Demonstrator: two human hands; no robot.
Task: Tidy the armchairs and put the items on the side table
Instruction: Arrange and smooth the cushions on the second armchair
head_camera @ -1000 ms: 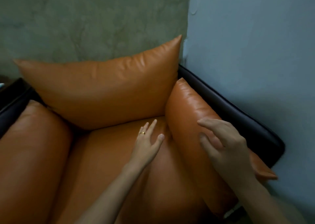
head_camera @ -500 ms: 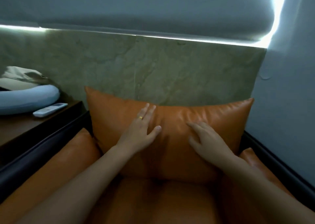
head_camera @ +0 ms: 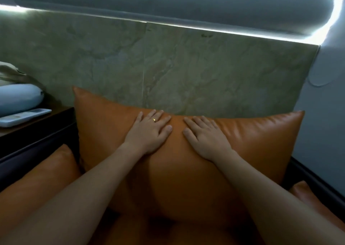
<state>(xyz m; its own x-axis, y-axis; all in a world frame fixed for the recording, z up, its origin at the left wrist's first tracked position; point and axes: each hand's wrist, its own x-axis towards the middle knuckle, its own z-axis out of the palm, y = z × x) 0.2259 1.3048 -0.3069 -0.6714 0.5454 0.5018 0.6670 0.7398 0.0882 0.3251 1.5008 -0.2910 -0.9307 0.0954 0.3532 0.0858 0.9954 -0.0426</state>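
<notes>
left hand, right hand higher, near cushion top edge

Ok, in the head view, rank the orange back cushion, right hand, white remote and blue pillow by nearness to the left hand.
1. the orange back cushion: touching, under the left hand.
2. the right hand: just to its right, on the same cushion.
3. the white remote and blue pillow: on the side table, far left; too close to call.
</notes>
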